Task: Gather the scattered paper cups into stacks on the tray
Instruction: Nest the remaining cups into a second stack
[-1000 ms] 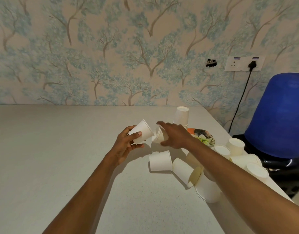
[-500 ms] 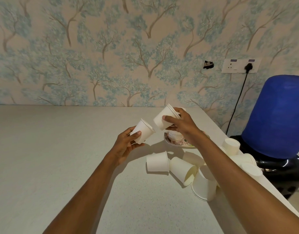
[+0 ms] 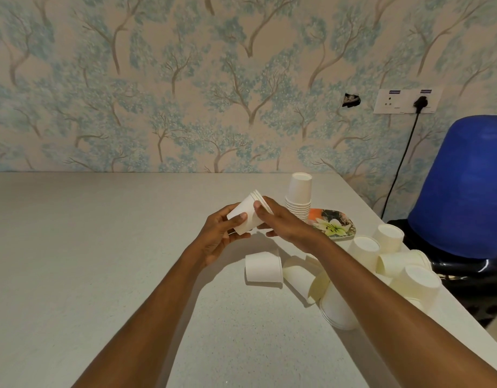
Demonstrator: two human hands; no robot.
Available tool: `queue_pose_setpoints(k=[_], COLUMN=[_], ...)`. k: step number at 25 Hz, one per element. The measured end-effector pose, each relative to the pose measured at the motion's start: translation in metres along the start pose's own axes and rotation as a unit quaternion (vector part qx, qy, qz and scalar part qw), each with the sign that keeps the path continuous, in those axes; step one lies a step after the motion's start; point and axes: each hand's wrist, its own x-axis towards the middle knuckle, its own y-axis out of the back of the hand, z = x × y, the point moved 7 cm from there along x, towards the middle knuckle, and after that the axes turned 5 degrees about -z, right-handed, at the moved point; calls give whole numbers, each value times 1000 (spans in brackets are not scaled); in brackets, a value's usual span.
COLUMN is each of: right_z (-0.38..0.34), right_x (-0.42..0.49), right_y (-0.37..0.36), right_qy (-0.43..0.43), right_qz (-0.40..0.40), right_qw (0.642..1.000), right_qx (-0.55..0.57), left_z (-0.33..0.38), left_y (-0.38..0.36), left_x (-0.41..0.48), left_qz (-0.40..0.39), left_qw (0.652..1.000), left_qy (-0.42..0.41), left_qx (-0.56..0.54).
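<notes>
Left hand: your fingers clamp nested cups, steadying them.
Right hand: fingers curled on rims, likely seating them.
Tray: three o'clock.

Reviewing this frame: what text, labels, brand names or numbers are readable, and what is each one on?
No text here can be read.
Two small blue labels on the wall socket plate: too small and blurred to read.
paper cups: plain white, no print visible.
tray: flower picture only, no words visible.
</notes>
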Motion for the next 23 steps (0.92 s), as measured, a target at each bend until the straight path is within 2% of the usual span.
queue_pose_setpoints(k=[2, 4, 6, 8, 10, 13, 16, 23], right_z=[-1, -3, -3, -2, 7, 16, 17, -28], right_x=[-2, -11, -24, -33, -39, -36, -31, -55], right_y=[11, 34, 51, 48, 29, 1, -6, 52], right_qy=[-19, -51, -56, -58, -90, -107, -71, 6], right_qz=[15, 75, 84, -2, -106, -152, -129, 1], right_qw=[1000, 996, 994, 985, 960, 934, 936, 976], right_qx=[-11, 3, -49, -160, -241, -305, -319, -219], left_z=[1, 1, 0, -2, -2, 0, 3, 13], left_y=[2, 6, 15, 22, 24, 19, 14, 12], left_x=[0, -3, -7, -12, -16, -23, -30, -44], left_qz=[-4, -3, 19, 46, 56, 63, 76, 112], left_qw=[1000, 1000, 1000, 999, 998, 998, 997, 994], left_qy=[-3, -2, -1, 0, 0, -8, -12, -20], left_qx=[-6, -8, -18, -27, -21, -7, -4, 4])
